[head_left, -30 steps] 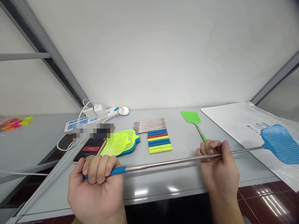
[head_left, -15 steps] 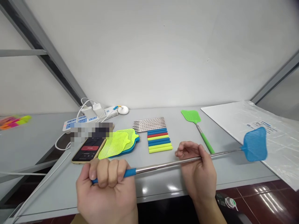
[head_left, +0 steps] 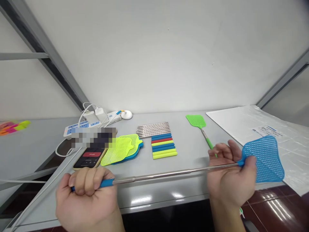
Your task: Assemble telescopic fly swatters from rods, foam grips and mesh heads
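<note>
Compared with half a second ago, the right hand (head_left: pixel 231 180) has moved from partway along the rod out to the blue neck, the two hands stand farther apart, and the perforated blue plastic swatter head (head_left: pixel 269 161) shows its face more squarely. The left hand (head_left: pixel 88 196) has shifted to the left, its fingers curled tightly around the smooth blue handle grip (head_left: pixel 106 183). The thin silver metal rod (head_left: pixel 166 175) stretches between the hands above the front of the grey table (head_left: pixel 189 145). The right palm is turned up, its fingers half curled and loosely parted, the thumb over the head's near corner; with some blur there, I cannot tell whether it pinches or merely rests. The bright green swatter (head_left: pixel 196 121) lies behind that hand.
</note>
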The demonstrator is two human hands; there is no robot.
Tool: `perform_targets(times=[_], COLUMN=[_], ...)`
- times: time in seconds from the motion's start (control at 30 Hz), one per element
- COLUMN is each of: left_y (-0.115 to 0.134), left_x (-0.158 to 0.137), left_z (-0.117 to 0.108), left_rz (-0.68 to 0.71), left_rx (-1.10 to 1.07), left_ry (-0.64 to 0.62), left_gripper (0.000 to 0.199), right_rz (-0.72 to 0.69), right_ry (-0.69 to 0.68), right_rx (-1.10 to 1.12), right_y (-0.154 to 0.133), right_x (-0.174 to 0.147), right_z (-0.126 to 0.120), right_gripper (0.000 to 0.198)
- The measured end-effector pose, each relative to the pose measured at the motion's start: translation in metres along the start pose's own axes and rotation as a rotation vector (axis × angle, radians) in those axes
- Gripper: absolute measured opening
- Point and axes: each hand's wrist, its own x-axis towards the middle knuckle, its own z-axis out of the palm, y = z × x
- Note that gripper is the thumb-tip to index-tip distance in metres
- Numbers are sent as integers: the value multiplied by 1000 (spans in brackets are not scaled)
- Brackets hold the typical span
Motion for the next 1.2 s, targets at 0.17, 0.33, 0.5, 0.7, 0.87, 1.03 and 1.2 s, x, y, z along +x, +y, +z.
perform_targets(times=[0.17, 0.33, 0.5, 0.7, 0.87, 1.03, 1.2], left_y=[-30, -16, 1, -18, -36, -36, -40], left_x=[-20, -11, 4, -5, -8, -14, -29], left_z=[16, 4, -4, 14, 8, 12, 23], left_rz=[-22, -86, -122, 39, 188, 204, 199], left_rx=[73, 48, 145, 690, 856, 882, 869], left_ry=[-10, -50, -63, -56, -83, -99, -97], left_gripper=[27, 28, 26, 23, 18, 17, 19], right_rz=[112, 6, -30, -67, -92, -68, -67], right_ry=[-42, -44, 8, 24, 54, 83, 85], right_rx=[-10, -109, -120, -96, -90, -54, -72], right_y=[23, 22, 16, 14, 11, 6, 8], right_x=[-27, -20, -9, -9, -10, -3, -10], right_z=[19, 15, 12, 13, 14, 14, 15], right_gripper=[48, 45, 44, 43, 46, 49, 48])
